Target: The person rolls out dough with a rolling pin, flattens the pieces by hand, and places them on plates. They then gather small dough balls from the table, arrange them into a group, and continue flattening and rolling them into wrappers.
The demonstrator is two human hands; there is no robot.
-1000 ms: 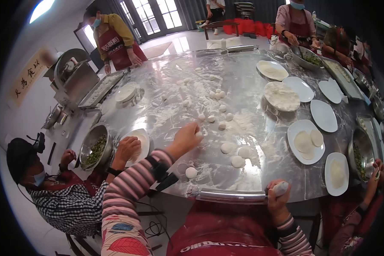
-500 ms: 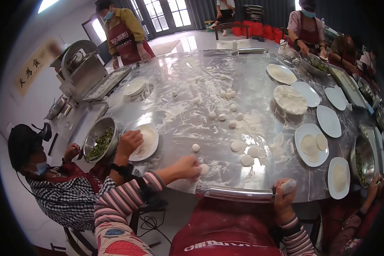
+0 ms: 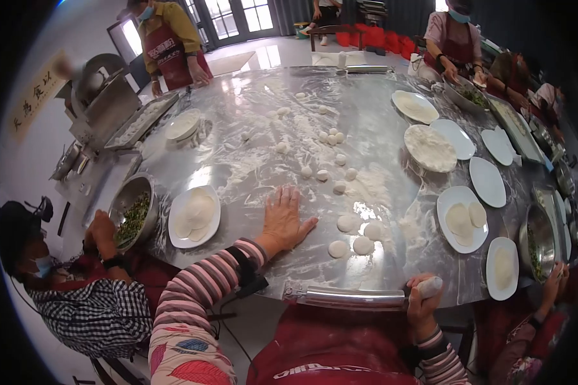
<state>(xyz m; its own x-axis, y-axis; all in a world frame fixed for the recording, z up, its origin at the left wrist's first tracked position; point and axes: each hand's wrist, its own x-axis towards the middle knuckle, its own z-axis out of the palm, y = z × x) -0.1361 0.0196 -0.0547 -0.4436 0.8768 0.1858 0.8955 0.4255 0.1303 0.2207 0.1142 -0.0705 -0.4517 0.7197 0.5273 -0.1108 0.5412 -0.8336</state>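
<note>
**Presently: palm flat on floured table, rolling pin gripped at edge**

Left hand point(image 3: 285, 220) lay released, palm down and fingers spread, flat on the floured steel table point(image 3: 250, 122). Whether dough sat beneath it could not be told. Three flattened dough pieces point(image 3: 351, 234) lay just to its right, apart from the hand. Right hand point(image 3: 419, 300) was clenched around the handle of a rolling pin point(image 3: 353, 297) lying along the near table edge. Further out, round dough balls point(image 3: 331, 157) were scattered mid-table. A plate of wrappers point(image 3: 194, 216) sat left of the hand, beside a bowl of green filling point(image 3: 133, 213) reached by a co-worker's hand point(image 3: 101, 226).
</note>
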